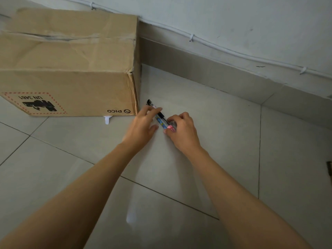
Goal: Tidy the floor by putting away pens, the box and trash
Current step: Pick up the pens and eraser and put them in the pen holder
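Note:
A small bundle of pens [160, 117] lies on the tiled floor just right of a large cardboard box [71, 69]. One pen is black, another has a blue patterned barrel and a pink end. My left hand [143, 125] rests its fingertips over the upper part of the pens. My right hand [182, 128] pinches the pink end between thumb and fingers. The box stands closed against the wall, printed upside down with "PICO" and a "UN 3481" label.
A small white scrap [107, 120] pokes out from under the box's front edge. A grey skirting board [215, 69] and a white cable [224, 48] run along the wall behind. A dark object [329, 169] shows at the right edge.

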`<state>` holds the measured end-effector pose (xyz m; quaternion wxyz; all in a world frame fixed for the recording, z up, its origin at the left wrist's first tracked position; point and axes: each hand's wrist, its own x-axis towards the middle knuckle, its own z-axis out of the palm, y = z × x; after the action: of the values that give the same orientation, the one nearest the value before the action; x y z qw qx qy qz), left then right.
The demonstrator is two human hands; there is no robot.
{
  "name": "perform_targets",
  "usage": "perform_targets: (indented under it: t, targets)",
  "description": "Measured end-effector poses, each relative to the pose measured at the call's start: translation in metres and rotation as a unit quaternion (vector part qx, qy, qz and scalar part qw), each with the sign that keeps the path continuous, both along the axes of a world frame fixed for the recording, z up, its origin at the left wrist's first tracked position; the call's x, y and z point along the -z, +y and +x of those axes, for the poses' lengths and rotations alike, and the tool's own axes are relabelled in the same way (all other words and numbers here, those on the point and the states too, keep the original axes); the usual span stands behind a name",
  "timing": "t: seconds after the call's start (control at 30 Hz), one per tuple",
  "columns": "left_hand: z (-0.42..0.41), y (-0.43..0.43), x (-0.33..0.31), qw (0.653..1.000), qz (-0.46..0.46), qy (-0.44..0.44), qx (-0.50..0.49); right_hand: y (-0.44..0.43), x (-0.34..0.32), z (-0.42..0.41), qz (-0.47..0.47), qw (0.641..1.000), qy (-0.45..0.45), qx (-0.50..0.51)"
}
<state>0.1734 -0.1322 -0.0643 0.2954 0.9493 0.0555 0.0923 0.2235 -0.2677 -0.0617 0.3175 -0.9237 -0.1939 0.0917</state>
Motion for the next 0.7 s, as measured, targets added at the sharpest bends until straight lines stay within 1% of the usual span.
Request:
perform_targets:
  t: [0.07, 0.1, 0.17, 0.27, 0.37, 0.53, 0.6, 0.7]
  targets:
    - [0.003, 0.008, 0.004, 0.995, 0.089, -0.014, 0.046, -0.004, 0.000, 0.004, 0.013, 1.000, 0.014, -0.003]
    - [0.007, 0.011, 0.004, 0.991, 0.118, -0.007, 0.065, -0.007, 0.000, 0.006, 0.021, 1.000, 0.022, -0.003]
    - [0.019, 0.016, -0.001, 0.983, 0.147, 0.026, 0.109, -0.013, -0.001, 0.010, 0.037, 0.999, 0.039, -0.004]
    - [0.033, 0.017, -0.010, 0.977, 0.136, 0.051, 0.155, -0.022, -0.002, 0.015, 0.046, 0.998, 0.046, -0.010]
    - [0.039, 0.016, -0.013, 0.978, 0.108, 0.061, 0.166, -0.031, -0.002, 0.018, 0.059, 0.997, 0.043, -0.016]
    - [0.039, 0.010, -0.011, 0.976, 0.099, 0.089, 0.171, -0.043, 0.000, 0.018, 0.085, 0.996, 0.022, -0.015]
    - [0.038, 0.006, -0.010, 0.974, 0.108, 0.099, 0.170, -0.046, 0.001, 0.017, 0.081, 0.996, 0.007, -0.024]
    - [0.036, 0.001, -0.012, 0.968, 0.140, 0.119, 0.169, -0.050, 0.004, 0.014, 0.068, 0.996, -0.038, -0.036]
